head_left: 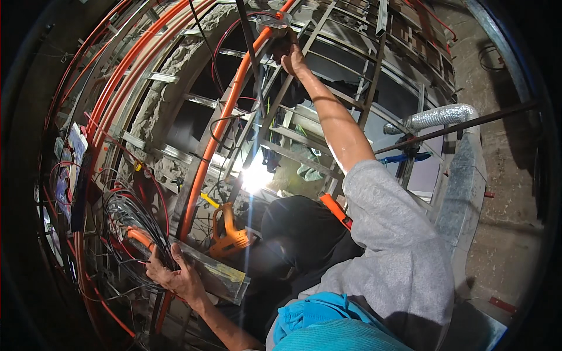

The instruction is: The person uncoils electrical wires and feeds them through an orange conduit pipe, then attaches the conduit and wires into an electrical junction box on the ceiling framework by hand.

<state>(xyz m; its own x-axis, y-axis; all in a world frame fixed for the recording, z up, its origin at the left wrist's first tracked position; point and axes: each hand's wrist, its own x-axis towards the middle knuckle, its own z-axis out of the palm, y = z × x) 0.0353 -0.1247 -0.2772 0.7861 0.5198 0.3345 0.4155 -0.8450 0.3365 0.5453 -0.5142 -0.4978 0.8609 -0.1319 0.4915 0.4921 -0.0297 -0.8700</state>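
Right hand point(291, 55) is stretched up on a long bare arm, fingers closed around the upper end of an orange conduit point(219, 134) just below a round metal junction box point(273, 22) (how tightly it grips cannot be told, as the fingers are in shadow). That conduit runs down and to the left across the metal framing point(304, 143). Left hand point(175, 275) is low in the view, curled over the edge of a flat metal bar point(216, 272), touching it, with a coil of black and red wires point(126, 225) just beside the knuckles. An orange power drill point(228, 234) rests near the bar. A silver flexible duct point(436, 117) lies well apart on the right.
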